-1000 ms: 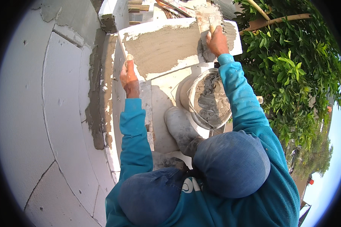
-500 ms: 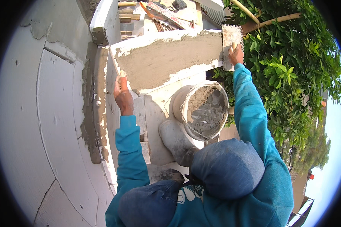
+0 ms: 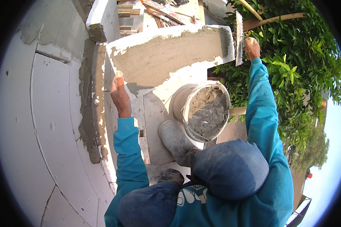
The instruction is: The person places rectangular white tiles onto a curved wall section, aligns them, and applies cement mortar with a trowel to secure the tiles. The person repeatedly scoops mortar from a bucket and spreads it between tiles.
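Observation:
A long white block point(image 3: 185, 75) lies in front of me, its upper face coated with grey mortar point(image 3: 159, 58). My left hand point(image 3: 120, 96) grips the block's left end, thumb on the top edge and fingers hidden behind it. At the far right end, my right hand point(image 3: 252, 49) is closed round the handle of a notched trowel point(image 3: 239, 38). The trowel stands on edge, close beside the block's end; whether it touches cannot be told. Below the block, a bucket point(image 3: 182, 108) holds grey mortar with a wet, lumpy surface.
On the left rises a wall of white blocks point(image 3: 53, 102) with mortar along its edge point(image 3: 89, 132). Beyond the block, a saw point(image 3: 165, 13) lies on planks. Leafy branches point(image 3: 299, 56) and a bamboo pole point(image 3: 280, 19) stand to the right. My boot point(image 3: 172, 136) is beside the bucket.
My right hand has moved the trowel right, off the block's top, and tilted it from flat to edge-on. Mortar at the right end is now exposed. My left hand keeps its grip.

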Motion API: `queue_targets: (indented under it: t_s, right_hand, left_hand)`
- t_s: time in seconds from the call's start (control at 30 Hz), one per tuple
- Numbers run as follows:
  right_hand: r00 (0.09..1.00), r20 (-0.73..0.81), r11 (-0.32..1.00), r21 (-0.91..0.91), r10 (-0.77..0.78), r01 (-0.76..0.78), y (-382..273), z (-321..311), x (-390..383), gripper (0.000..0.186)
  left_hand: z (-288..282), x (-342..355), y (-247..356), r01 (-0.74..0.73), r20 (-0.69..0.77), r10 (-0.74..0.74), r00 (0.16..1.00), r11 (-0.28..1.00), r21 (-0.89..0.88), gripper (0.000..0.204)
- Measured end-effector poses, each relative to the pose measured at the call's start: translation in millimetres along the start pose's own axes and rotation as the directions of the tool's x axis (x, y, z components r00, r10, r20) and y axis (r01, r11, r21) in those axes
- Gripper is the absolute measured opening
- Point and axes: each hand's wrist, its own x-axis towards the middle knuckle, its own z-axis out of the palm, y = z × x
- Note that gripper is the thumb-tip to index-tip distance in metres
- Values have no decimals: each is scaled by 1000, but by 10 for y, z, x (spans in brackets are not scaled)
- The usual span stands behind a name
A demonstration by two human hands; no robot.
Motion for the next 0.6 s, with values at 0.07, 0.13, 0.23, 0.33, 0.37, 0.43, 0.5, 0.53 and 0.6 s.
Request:
queue_targets:
  t_s: [0.07, 0.13, 0.23, 0.33, 0.37, 0.43, 0.5, 0.53, 0.6]
  right_hand:
    - [987, -117, 960, -269, -115, 80, 291, -97, 270, 37]
    - [972, -162, 919, -384, -168, 95, 310, 31, 231, 41]
    - [951, -177, 825, -553, -255, 118, 273, 258, 140, 44]
    - [951, -40, 851, -459, -306, 255, 219, 578, -11, 44]
    - [960, 13, 883, -390, -280, 263, 166, 653, -96, 43]
    - [975, 30, 930, -295, -219, 218, 41, 780, -297, 41]
    - [945, 74, 907, -268, -318, 326, 3, 876, -497, 37]
    - [957, 100, 925, -246, -273, 290, -49, 895, -576, 36]
    - [960, 171, 944, -210, -220, 254, -216, 970, -750, 33]
  left_hand:
    - [91, -17, -17, 7, 24, -6, 1000, 999, -36, 69]
    - [42, -11, -11, -11, 23, 11, 1000, 1000, 2, 69]
    - [-52, 63, -104, 52, 37, -55, 998, 996, 75, 69]
    - [-57, 54, -144, 125, 39, -128, 991, 989, 76, 69]
    - [-59, 42, -124, 139, 33, -142, 989, 988, 68, 69]
    - [-26, -1, -128, 29, 3, -30, 1000, 997, 72, 71]
    - [-14, -17, -127, -25, -20, 27, 999, 995, 93, 72]
    - [11, -25, -125, -23, -24, 25, 999, 994, 110, 72]
    - [44, -50, -93, 5, -19, -4, 1000, 996, 94, 72]
